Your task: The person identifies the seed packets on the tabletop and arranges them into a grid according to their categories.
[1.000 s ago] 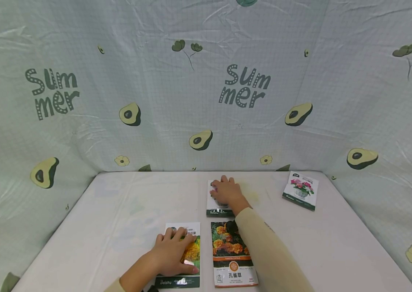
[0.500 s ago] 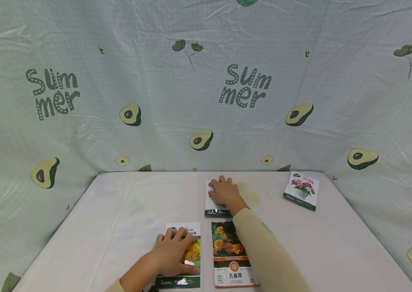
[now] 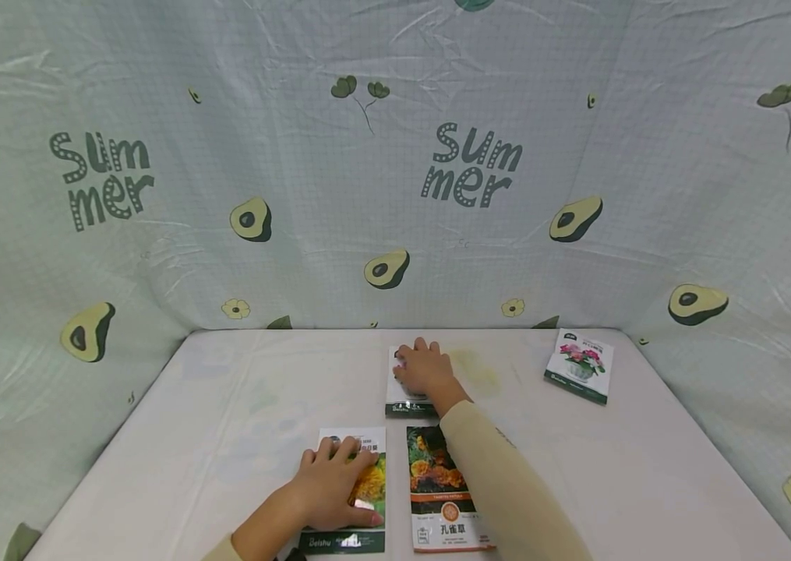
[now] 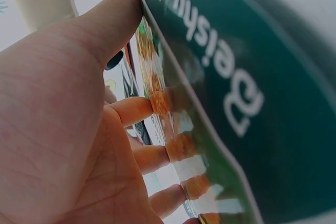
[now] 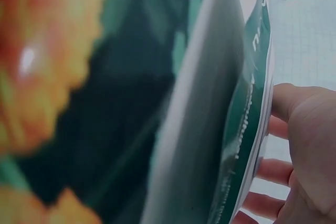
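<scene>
My left hand (image 3: pixel 330 487) rests with spread fingers on a seed packet (image 3: pixel 371 485) at the front, which has yellow flowers and a green bottom band. In the left wrist view its fingertips touch the glossy face of that packet (image 4: pixel 236 98). Further back, my right hand (image 3: pixel 425 370) lies over a white seed packet (image 3: pixel 395 392) with a green band, covering most of its picture. The right wrist view has the fingers of this hand (image 5: pixel 310 145) against the packet's face. Below the right forearm lies a marigold seed packet (image 3: pixel 437 499), partly hidden by the sleeve.
Another white seed packet (image 3: pixel 580 370) with pink flowers lies tilted near the back right corner of the white table (image 3: pixel 262 389). A pale curtain (image 3: pixel 311 195) printed with avocados and "summer" stands behind the table and along both sides.
My right hand has slid a little to the left, and the white packet under it has moved left along with it. The left hand and its packet have stayed in place.
</scene>
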{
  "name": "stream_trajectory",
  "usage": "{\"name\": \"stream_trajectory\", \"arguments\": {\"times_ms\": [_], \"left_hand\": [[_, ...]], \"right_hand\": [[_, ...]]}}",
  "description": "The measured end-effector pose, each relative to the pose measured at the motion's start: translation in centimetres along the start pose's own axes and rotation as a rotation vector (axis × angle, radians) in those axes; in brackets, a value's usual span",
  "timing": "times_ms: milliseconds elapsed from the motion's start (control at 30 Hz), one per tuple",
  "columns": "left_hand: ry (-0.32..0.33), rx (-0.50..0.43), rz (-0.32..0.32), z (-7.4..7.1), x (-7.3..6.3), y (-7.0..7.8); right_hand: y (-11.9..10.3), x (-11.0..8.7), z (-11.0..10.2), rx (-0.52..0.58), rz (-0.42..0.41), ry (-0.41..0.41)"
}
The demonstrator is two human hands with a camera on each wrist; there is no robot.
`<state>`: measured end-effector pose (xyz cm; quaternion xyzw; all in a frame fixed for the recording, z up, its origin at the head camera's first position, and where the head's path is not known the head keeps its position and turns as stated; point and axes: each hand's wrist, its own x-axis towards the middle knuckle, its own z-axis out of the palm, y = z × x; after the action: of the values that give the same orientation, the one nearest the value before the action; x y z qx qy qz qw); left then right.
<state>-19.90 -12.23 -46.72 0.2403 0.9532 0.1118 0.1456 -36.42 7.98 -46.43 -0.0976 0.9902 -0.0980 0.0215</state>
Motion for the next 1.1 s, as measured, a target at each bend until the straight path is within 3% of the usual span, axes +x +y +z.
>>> {"name": "stream_trajectory", "arguments": {"times_ms": [1100], "left_hand": [[-0.007,0.023,-0.017,-0.1,0.0,0.2]], "right_hand": [[-2.4,0.2,0.7,0.043,-0.027,-0.008]]}}
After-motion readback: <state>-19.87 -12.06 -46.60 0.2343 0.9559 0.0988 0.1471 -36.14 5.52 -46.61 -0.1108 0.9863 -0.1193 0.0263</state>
